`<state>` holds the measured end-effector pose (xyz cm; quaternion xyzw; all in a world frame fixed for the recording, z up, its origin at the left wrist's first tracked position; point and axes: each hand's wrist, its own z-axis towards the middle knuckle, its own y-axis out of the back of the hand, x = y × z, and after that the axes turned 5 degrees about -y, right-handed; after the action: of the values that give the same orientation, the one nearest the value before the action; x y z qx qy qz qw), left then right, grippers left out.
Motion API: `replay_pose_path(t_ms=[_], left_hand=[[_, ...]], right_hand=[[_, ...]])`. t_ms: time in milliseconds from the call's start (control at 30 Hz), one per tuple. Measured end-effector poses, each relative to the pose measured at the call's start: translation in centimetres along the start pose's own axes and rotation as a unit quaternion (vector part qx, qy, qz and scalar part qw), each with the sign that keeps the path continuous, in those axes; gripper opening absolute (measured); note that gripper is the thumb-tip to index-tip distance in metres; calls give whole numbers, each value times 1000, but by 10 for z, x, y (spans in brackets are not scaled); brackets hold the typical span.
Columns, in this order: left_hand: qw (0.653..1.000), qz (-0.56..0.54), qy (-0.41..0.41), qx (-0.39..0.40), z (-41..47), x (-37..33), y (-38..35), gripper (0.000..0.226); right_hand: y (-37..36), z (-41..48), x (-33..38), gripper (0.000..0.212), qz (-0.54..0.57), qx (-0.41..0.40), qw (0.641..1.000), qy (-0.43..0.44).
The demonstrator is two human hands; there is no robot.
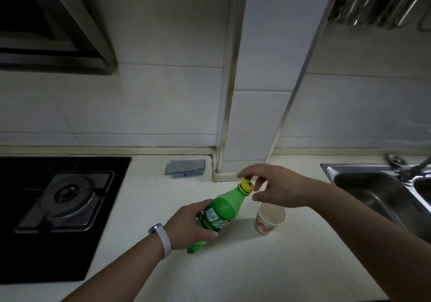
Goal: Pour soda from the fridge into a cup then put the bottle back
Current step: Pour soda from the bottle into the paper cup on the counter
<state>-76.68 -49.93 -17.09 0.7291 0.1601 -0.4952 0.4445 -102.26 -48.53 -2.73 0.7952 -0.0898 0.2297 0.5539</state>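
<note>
A green soda bottle (222, 210) with a yellow cap (246, 186) leans up and to the right over the white counter (256, 266). My left hand (189, 225) is wrapped around its labelled middle. My right hand (274, 188) hovers at the cap with spread fingers, the fingertips touching or just off the cap. A white paper cup (270, 218) with a red pattern stands upright on the counter just right of the bottle and below my right hand; I cannot tell what is in it.
A black gas hob (63, 199) fills the left of the counter. A steel sink (382, 194) with a tap is at the right. A grey cloth (185, 168) lies by the tiled wall, next to a tiled column (254, 115).
</note>
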Motion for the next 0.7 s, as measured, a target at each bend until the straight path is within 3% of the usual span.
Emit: replay_pose_path(t_ms=[100,200,267,333,400,500,600,700], left_hand=[[1000,8,2,-4,-5,-1,2,71],[1000,6,10,2,-10,-1,1,70],[1000,3,15,2,-13,-1,1,71],[1000,4,16,3,-14,-1,2,71],[1000,9,19,0,-14,0,2,70],[1000,9,26,-3,-13,-1,0,69],[1000,21,19,13,-12,-4,-4,74],[1000,9,23,11,-11,-4,-9,71]], right_hand=[[-7,3,6,16,-32,-9,999,-33],[-15,3,2,47,-56,-21,996,-69],[-17,1,0,37,-9,-29,998,-55],[-16,0,-1,44,46,-12,999,-22],[-17,-1,-1,41,41,-9,999,3],[-22,1,2,12,-7,-30,999,-11],[-26,3,0,27,-23,-49,997,-53],[-23,-1,-5,15,16,-33,999,-14]])
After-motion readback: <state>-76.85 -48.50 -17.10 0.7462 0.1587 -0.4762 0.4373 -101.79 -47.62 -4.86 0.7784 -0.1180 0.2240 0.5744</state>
